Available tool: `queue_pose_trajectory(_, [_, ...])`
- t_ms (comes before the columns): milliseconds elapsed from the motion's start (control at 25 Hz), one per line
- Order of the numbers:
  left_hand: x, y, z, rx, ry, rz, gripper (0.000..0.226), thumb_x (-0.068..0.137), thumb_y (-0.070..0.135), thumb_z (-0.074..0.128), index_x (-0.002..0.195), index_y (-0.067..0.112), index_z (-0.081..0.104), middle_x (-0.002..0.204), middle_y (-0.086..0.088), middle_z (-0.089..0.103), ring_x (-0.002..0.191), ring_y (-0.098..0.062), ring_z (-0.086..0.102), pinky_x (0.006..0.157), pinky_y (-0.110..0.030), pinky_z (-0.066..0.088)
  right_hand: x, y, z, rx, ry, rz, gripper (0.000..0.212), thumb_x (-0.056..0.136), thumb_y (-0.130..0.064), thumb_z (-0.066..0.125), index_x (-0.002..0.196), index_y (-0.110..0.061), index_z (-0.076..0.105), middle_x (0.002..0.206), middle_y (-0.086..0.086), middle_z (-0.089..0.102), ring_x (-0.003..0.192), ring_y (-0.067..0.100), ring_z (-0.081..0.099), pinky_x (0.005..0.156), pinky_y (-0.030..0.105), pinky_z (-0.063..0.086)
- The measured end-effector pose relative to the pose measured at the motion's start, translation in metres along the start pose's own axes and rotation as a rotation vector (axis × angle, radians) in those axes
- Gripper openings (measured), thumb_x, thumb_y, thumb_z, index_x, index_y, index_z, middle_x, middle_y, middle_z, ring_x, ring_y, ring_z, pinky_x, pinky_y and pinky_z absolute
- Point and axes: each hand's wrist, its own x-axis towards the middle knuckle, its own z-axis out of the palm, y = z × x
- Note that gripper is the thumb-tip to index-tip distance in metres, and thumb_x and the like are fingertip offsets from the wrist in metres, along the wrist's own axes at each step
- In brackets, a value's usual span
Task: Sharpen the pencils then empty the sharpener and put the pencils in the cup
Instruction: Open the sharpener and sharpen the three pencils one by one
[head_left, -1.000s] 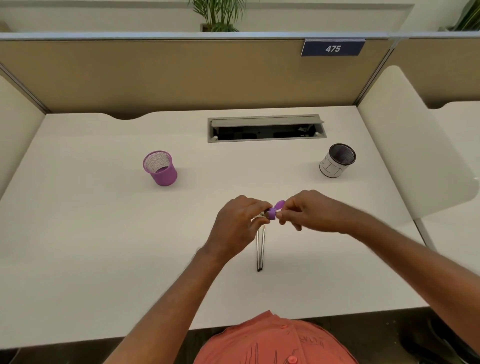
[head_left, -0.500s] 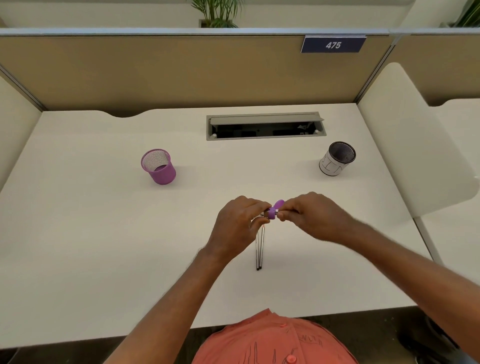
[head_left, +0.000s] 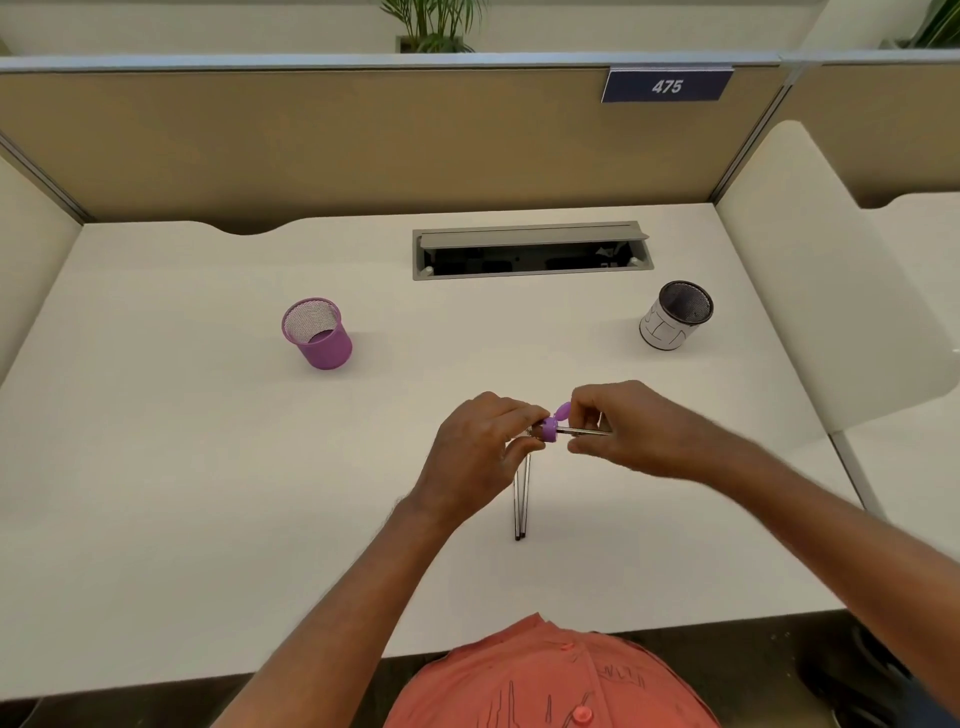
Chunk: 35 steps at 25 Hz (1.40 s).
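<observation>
Purple sharpener (head_left: 549, 429) in left hand (head_left: 475, 457), one pencil (head_left: 584, 431) pinched in right hand (head_left: 631, 431), two pencils (head_left: 521, 501) below.

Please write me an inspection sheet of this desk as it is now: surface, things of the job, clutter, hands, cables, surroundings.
Surface: white desk, with a grey cable hatch open at the back.
Job's things: purple sharpener with one pencil in it; two pencils lying side by side under the hands; purple mesh cup at left; white cup with black mesh at right.
Clutter: nothing seen.
Hands: left hand holds the sharpener; right hand pinches the pencil.
Cables: nothing clearly seen; the hatch inside is dark.
Surroundings: tan partition, sign 475, plant behind it, white divider panel at right.
</observation>
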Motion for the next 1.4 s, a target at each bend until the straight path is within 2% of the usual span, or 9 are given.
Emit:
queue_pose_trajectory(120, [0.003, -0.002, -0.001, -0.034, -0.001, -0.039, 0.024, 0.092, 0.026, 0.075, 0.116, 0.022, 0.073, 0.106, 0.01, 0.074, 0.091, -0.016, 0.061, 0.076, -0.034, 0.053, -0.015, -0.001, 0.016, -0.527, 0.381, -0.274, 0.013, 0.091, -0.029, 0.073, 0.084, -0.024, 0.064, 0.072, -0.006, 0.061, 0.061, 0.022, 0.057, 0.047, 0.029, 0.033])
queue_pose_trajectory(240, [0.001, -0.002, 0.001, -0.038, 0.008, -0.039, 0.024, 0.092, 0.024, 0.076, 0.115, 0.021, 0.073, 0.106, 0.01, 0.075, 0.092, -0.018, 0.062, 0.077, -0.036, 0.053, -0.015, -0.001, 0.02, -0.698, 0.401, -0.363, 0.013, 0.092, -0.026, 0.074, 0.083, -0.018, 0.068, 0.066, -0.002, 0.061, 0.055, 0.024, 0.056, 0.046, 0.028, 0.025])
queue_pose_trajectory(400, [-0.001, -0.004, 0.002, 0.0, 0.061, 0.001, 0.021, 0.089, 0.021, 0.078, 0.11, 0.019, 0.075, 0.104, 0.009, 0.075, 0.088, -0.021, 0.064, 0.077, -0.039, 0.052, 0.001, -0.004, 0.006, -0.36, 0.048, -0.083, 0.032, 0.103, -0.048, 0.05, 0.088, -0.026, 0.069, 0.071, -0.004, 0.067, 0.063, 0.018, 0.058, 0.056, 0.034, 0.043])
queue_pose_trajectory(560, [0.0, -0.004, 0.002, 0.03, 0.107, 0.05, 0.019, 0.089, 0.021, 0.079, 0.108, 0.019, 0.075, 0.102, 0.01, 0.075, 0.087, -0.021, 0.064, 0.075, -0.039, 0.051, 0.014, -0.001, -0.013, 0.213, -0.258, 0.09, 0.038, 0.103, -0.047, 0.054, 0.08, -0.024, 0.074, 0.056, -0.008, 0.059, 0.053, 0.011, 0.045, 0.052, 0.02, 0.037])
queue_pose_trajectory(920, [-0.002, -0.001, 0.012, 0.063, 0.126, 0.106, 0.022, 0.088, 0.022, 0.08, 0.109, 0.018, 0.076, 0.102, 0.008, 0.075, 0.087, -0.02, 0.064, 0.074, -0.038, 0.051, 0.022, 0.019, -0.023, 0.569, -0.576, 0.237, 0.039, 0.103, -0.045, 0.056, 0.095, -0.012, 0.074, 0.062, -0.001, 0.046, 0.052, 0.014, 0.026, 0.046, 0.022, 0.023])
queue_pose_trajectory(1040, [-0.003, -0.003, 0.012, 0.031, 0.087, 0.066, 0.022, 0.088, 0.023, 0.08, 0.109, 0.02, 0.075, 0.102, 0.01, 0.075, 0.087, -0.018, 0.064, 0.075, -0.037, 0.051, 0.016, 0.013, -0.014, 0.431, -0.44, 0.23, 0.034, 0.096, -0.048, 0.066, 0.096, -0.014, 0.071, 0.07, -0.002, 0.062, 0.052, 0.011, 0.04, 0.045, 0.022, 0.03])
queue_pose_trajectory(1160, [-0.003, -0.005, 0.01, -0.011, 0.056, 0.009, 0.023, 0.088, 0.024, 0.08, 0.111, 0.023, 0.075, 0.103, 0.013, 0.075, 0.089, -0.016, 0.064, 0.076, -0.035, 0.052, 0.004, 0.002, -0.003, 0.19, -0.107, 0.119, 0.021, 0.086, -0.036, 0.079, 0.083, -0.022, 0.065, 0.075, -0.009, 0.069, 0.051, 0.009, 0.058, 0.042, 0.024, 0.043])
queue_pose_trajectory(1280, [-0.003, -0.008, 0.009, -0.05, 0.036, -0.037, 0.025, 0.089, 0.025, 0.078, 0.114, 0.023, 0.075, 0.106, 0.013, 0.075, 0.092, -0.015, 0.063, 0.078, -0.034, 0.053, -0.013, -0.007, 0.011, -0.409, 0.234, -0.197, 0.015, 0.091, -0.029, 0.074, 0.082, -0.022, 0.065, 0.066, -0.005, 0.062, 0.054, 0.024, 0.057, 0.045, 0.029, 0.035])
queue_pose_trajectory(1400, [-0.005, -0.007, 0.01, -0.067, 0.051, -0.033, 0.026, 0.088, 0.023, 0.079, 0.114, 0.021, 0.075, 0.107, 0.012, 0.076, 0.093, -0.016, 0.064, 0.079, -0.035, 0.054, -0.014, -0.012, 0.011, -0.593, 0.179, -0.218, 0.022, 0.102, -0.033, 0.059, 0.087, -0.017, 0.065, 0.072, 0.0, 0.065, 0.06, 0.028, 0.058, 0.051, 0.036, 0.042])
